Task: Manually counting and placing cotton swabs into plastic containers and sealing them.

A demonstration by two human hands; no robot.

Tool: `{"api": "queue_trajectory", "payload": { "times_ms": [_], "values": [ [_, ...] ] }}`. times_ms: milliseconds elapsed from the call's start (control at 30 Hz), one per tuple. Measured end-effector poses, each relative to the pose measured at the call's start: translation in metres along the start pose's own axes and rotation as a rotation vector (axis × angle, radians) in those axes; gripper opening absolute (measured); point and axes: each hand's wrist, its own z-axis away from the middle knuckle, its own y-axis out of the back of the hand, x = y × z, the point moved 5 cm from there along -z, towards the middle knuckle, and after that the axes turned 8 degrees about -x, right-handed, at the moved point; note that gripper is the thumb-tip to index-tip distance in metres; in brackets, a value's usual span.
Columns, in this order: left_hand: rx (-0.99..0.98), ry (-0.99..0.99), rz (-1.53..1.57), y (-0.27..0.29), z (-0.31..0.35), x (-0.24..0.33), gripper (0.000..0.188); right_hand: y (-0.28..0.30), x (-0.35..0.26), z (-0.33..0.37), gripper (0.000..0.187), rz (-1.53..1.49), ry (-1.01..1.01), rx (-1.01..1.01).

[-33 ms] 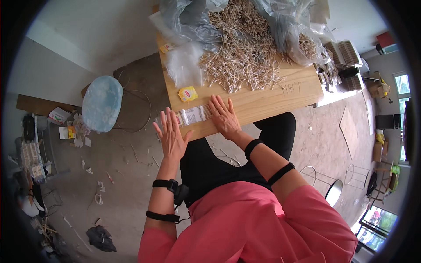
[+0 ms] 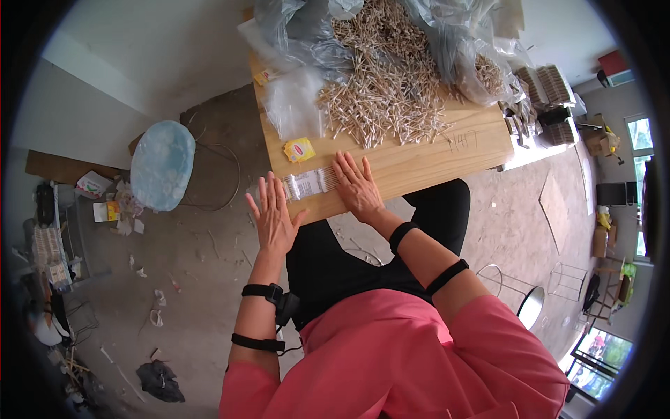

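A flat row of cotton swabs in a clear packet (image 2: pixel 308 184) lies near the front edge of the wooden table (image 2: pixel 412 164), between my two hands. My left hand (image 2: pixel 276 222) is open, fingers stretched out and apart, its side against the packet's left end. Flat and open, my right hand (image 2: pixel 357 187) rests on the table with its fingers at the packet's right end. Just beyond the packet lies a small stack of yellow cards (image 2: pixel 299 149). Behind that are clear plastic bags (image 2: pixel 288 105). A big loose heap of cotton swabs (image 2: pixel 384 105) covers the table's far part.
Large grey plastic bags (image 2: pixel 300 38) stand around the heap. A stool with a pale blue seat (image 2: pixel 163 166) is left of the table. Bundled packs (image 2: pixel 555 84) are stacked at the far right. Scraps and a black bag (image 2: pixel 160 380) lie on the floor at the left.
My left hand has shifted very slightly to the right, toward the packet. My right hand and the packet look unmoved.
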Motion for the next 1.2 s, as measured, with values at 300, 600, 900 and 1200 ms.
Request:
{"api": "queue_trajectory", "payload": {
  "times_ms": [300, 600, 900, 1200],
  "values": [
    [-0.070, -0.150, 0.290, -0.024, 0.000, -0.015, 0.100, -0.003, -0.023, -0.007, 0.059, -0.053, 0.034, 0.028],
    [-0.067, -0.225, 0.447, -0.032, 0.000, -0.023, 0.094, -0.011, -0.054, -0.019, 0.060, -0.099, 0.079, 0.051],
    [-0.111, -0.233, 0.509, -0.032, 0.000, -0.024, 0.094, -0.015, -0.059, -0.022, 0.059, -0.069, 0.092, 0.034],
    [-0.096, -0.251, 0.472, -0.025, 0.002, -0.025, 0.096, -0.015, -0.073, -0.027, 0.062, -0.092, 0.114, 0.035]
  ]
}}
